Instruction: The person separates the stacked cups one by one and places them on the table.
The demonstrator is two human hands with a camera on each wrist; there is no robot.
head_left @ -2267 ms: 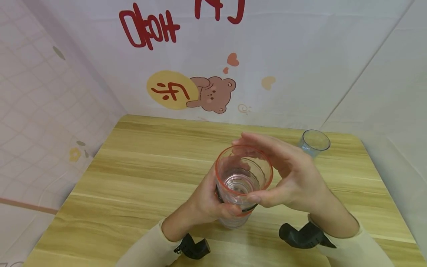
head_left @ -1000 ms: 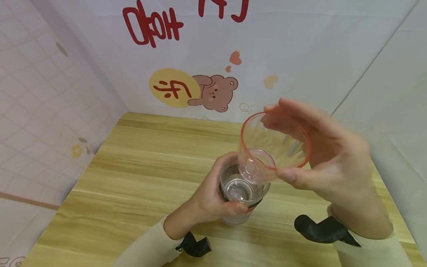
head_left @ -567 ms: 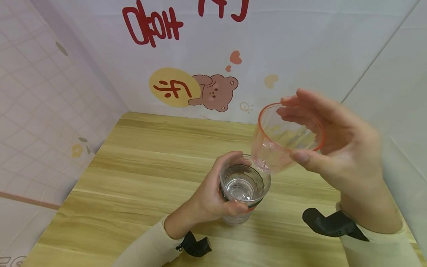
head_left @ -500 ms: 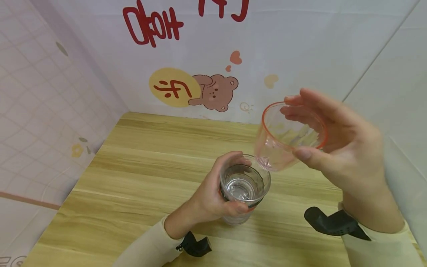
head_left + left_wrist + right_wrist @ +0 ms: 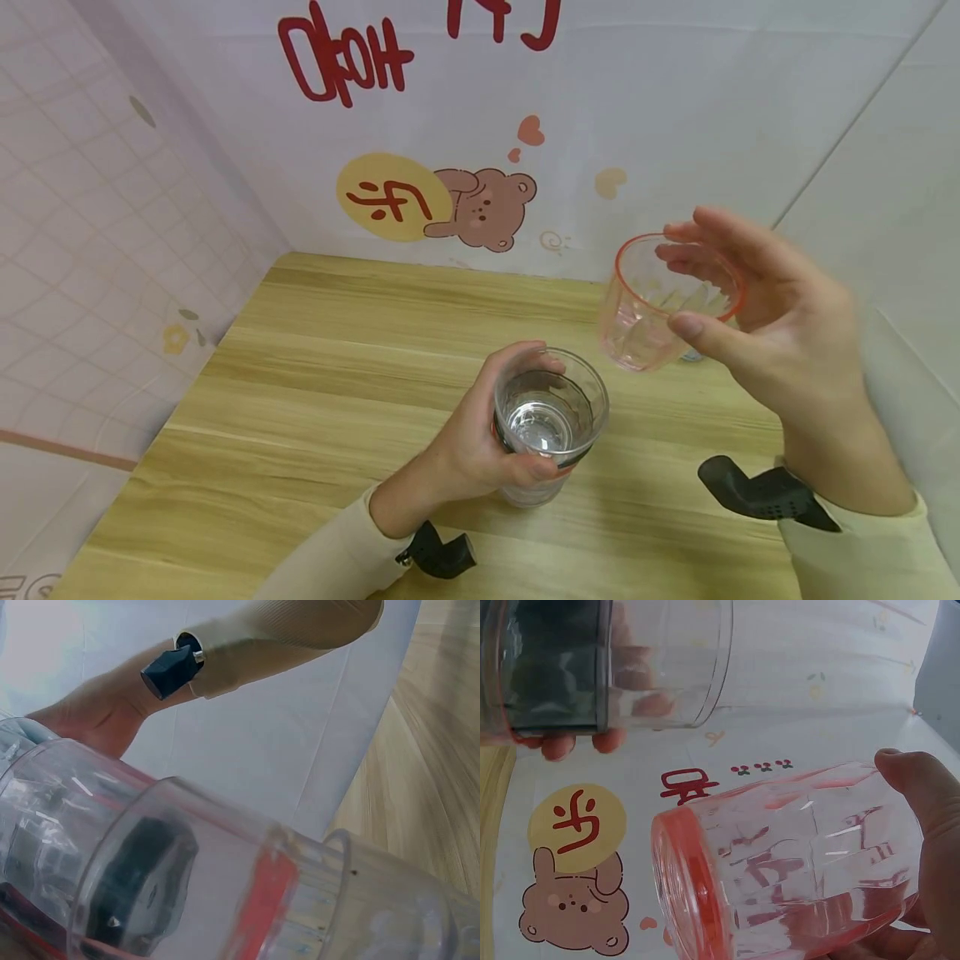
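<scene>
My left hand grips a stack of nested clear cups over the front middle of the table, their mouths facing up. A dark band and a red band show through the walls of the stack in the left wrist view. Up and to the right, my right hand holds a clear pinkish cup by its orange-red rim, thumb on the near side and fingers on the far side. This cup, faceted and tilted, is apart from the stack. Nothing shows inside it.
A sliver of a bluish cup shows at the back right of the wooden table, mostly hidden behind the pinkish cup and right hand. White printed walls close in the back and both sides.
My right hand has lifted the orange-rimmed cup out of the stack, then carried it right, away from the stack. My left hand has kept its grip on the remaining cups, nearly still.
</scene>
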